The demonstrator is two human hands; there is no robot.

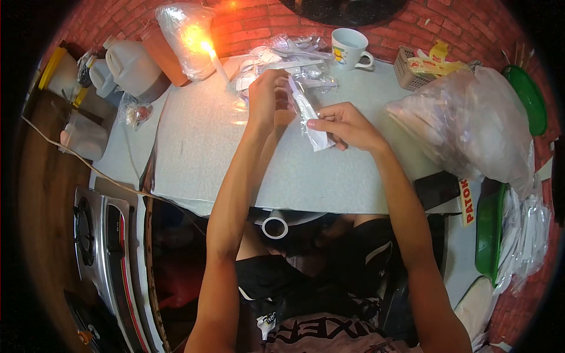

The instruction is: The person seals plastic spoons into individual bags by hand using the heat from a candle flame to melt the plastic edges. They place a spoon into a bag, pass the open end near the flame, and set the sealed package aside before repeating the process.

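Between finger and thumb, my right hand [348, 126] grips the lower part of a slim clear plastic packet [307, 115] with white contents. The packet slants up to the left. At its upper end are the curled fingers of my left hand [266, 97], closed around the tip and partly hidden behind the hand. Just left of that hand, a white candle [219, 66] stands on the table with a burning flame. Behind both hands lies a pile of similar clear packets [294, 56] with white pieces inside.
A white mug [349, 50] stands behind the pile. At right are a small basket [410, 69], a large clear bag [465, 117] and a dark box [436, 190]. Plastic jugs [132, 67] line the back left. A gas stove [103, 241] sits at left, below a cable [100, 170].
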